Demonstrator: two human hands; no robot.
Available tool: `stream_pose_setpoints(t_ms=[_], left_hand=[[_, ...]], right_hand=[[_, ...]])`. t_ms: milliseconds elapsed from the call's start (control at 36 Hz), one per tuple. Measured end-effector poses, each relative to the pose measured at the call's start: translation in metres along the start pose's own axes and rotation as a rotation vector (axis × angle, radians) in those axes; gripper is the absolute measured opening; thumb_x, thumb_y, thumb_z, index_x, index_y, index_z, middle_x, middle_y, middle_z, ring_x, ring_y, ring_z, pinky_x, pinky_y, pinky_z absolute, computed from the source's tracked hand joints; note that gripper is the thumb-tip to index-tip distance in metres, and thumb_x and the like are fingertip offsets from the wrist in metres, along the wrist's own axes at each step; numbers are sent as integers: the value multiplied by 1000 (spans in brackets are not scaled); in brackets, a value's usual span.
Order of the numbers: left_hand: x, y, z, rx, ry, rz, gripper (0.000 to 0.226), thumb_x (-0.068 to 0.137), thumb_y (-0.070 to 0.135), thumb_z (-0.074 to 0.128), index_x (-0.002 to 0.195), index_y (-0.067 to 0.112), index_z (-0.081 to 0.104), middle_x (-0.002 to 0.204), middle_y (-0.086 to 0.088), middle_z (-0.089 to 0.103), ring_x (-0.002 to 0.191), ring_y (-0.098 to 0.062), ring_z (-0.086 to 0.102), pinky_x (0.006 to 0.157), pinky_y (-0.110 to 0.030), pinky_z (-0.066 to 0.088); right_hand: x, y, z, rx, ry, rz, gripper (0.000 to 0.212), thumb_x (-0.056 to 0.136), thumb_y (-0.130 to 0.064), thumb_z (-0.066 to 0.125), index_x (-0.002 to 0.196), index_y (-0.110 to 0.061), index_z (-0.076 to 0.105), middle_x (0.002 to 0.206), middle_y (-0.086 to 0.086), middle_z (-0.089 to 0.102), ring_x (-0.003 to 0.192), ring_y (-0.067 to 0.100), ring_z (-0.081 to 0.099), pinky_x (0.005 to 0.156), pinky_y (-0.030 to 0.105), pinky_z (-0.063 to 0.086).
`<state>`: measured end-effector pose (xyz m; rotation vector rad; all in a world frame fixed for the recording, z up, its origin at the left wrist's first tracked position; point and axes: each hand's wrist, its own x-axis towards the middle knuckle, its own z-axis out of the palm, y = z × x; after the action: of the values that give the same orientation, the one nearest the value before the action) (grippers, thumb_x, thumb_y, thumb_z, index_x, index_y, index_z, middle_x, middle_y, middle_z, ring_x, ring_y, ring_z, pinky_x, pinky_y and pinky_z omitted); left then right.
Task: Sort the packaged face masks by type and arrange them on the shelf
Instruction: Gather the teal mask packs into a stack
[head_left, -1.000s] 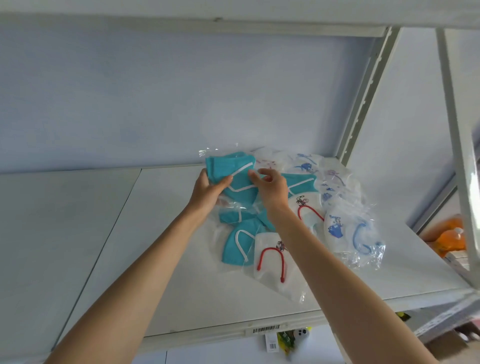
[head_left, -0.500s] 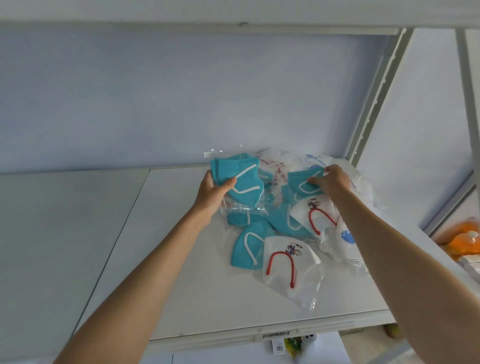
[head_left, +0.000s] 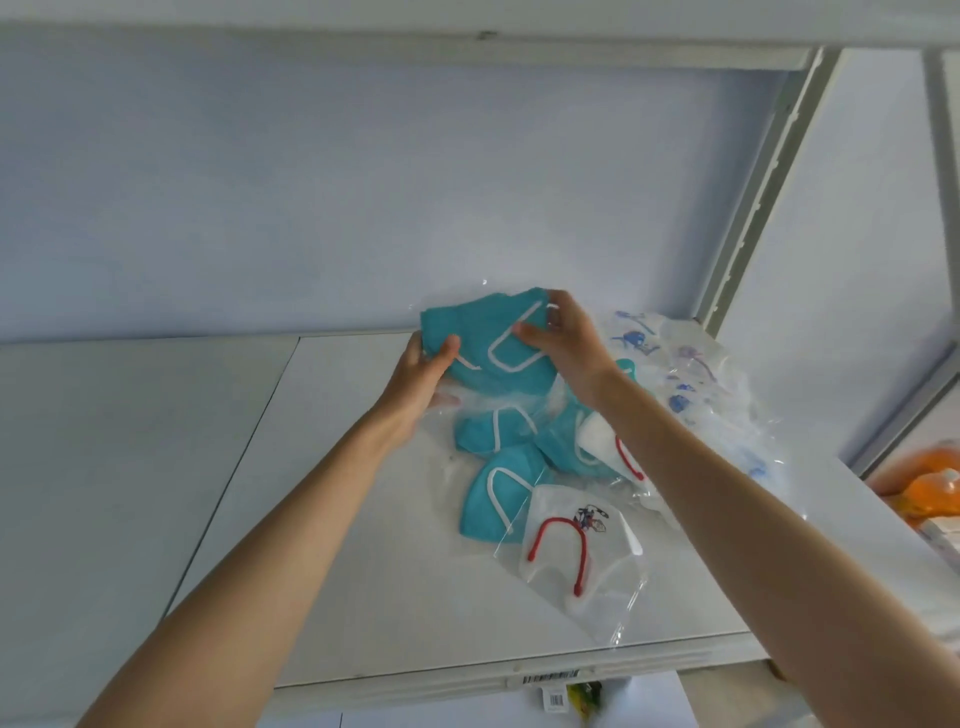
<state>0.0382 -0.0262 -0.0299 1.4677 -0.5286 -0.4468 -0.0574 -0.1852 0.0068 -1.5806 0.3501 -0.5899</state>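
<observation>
Gripping: both hands hold teal masks in clear packets, raised above the pile at the frame's centre.
Left hand (head_left: 422, 375): thumb curled over the front of the teal masks (head_left: 485, 343), the other fingers tucked behind their lower left edge.
Right hand (head_left: 563, 344): thumb and fingertips pinch the upper right part of the same teal bundle, by the white ear loop.
Below the hands: three more teal packets (head_left: 498, 496) lie overlapping on the shelf (head_left: 322, 545), just under the held bundle.
Lower centre: a white mask with red loops (head_left: 569, 543) and a small printed figure lies in its clear bag, nearest the shelf's front edge, overlapping the lowest teal packet.
Under the right forearm: a second red-looped white mask (head_left: 605, 441), partly hidden.
Right of centre: white masks with blue prints (head_left: 670, 374), heaped toward the shelf's upright post (head_left: 753, 182).
Bottom centre: a barcode label (head_left: 550, 678) on the shelf's front lip.
Far right edge: orange items (head_left: 935, 480), blurred.
</observation>
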Motion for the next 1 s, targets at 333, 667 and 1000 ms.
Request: stream_pose_setpoints(t_ms=[333, 667, 1000], left_hand=[[-5, -2, -17, -100, 38, -19, 32, 90, 18, 66, 120, 20, 53, 110, 1, 69, 92, -14, 70, 56, -28, 55], [10, -11, -59, -137, 250, -24, 35, 88, 15, 69, 119, 19, 54, 108, -1, 67, 95, -18, 67, 55, -29, 57], [13, -11, -70, -68, 198, -25, 27, 89, 17, 69, 109, 26, 55, 105, 4, 67, 93, -15, 68, 61, -35, 59]], right_hand=[[15, 29, 25, -373, 83, 18, 48, 92, -40, 57, 134, -17, 52, 114, 8, 53, 96, 17, 52, 88, 30, 45], [36, 50, -6, -1333, 121, 229, 78, 86, -72, 37, 115, -4, 62, 137, 15, 43, 128, 33, 34, 105, 44, 30], [54, 51, -7, -1116, 262, 190, 61, 77, -45, 74, 120, -8, 50, 118, 11, 58, 112, 29, 51, 94, 39, 43]])
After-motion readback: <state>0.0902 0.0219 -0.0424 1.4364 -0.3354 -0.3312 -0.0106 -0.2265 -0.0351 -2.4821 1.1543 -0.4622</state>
